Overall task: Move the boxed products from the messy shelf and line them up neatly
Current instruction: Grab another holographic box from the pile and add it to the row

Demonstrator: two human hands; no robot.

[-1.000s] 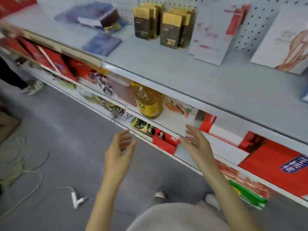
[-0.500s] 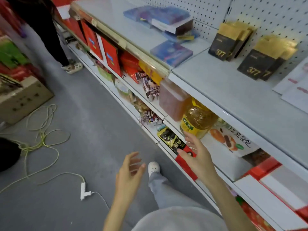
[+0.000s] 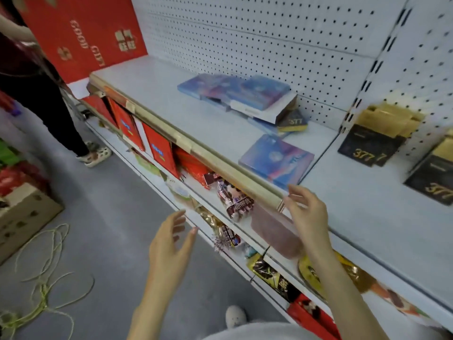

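I record both hands empty. Left hand [image 3: 171, 244] hangs over the floor [image 3: 110, 241], fingers spread; right hand [image 3: 306, 217] at the shelf [image 3: 171, 106] lip, fingers relaxed, near one flat blue box [image 3: 275, 160]; stacked boxes [image 3: 237, 94] lie askew behind.

Left grip [image 3: 171, 244] and right grip [image 3: 306, 214] apart, fingers apparently loose, empty.

Blue-purple boxes [image 3: 275, 161] – swirled, glossy; black boxes [image 3: 367, 148] – gold tops, gold "377"; red gift box [image 3: 81, 33], far left – gold lettering; white pegboard [image 3: 257, 45] – black dot grid; pale grey shelf [image 3: 171, 104]; tan edge strip [image 3: 186, 143]
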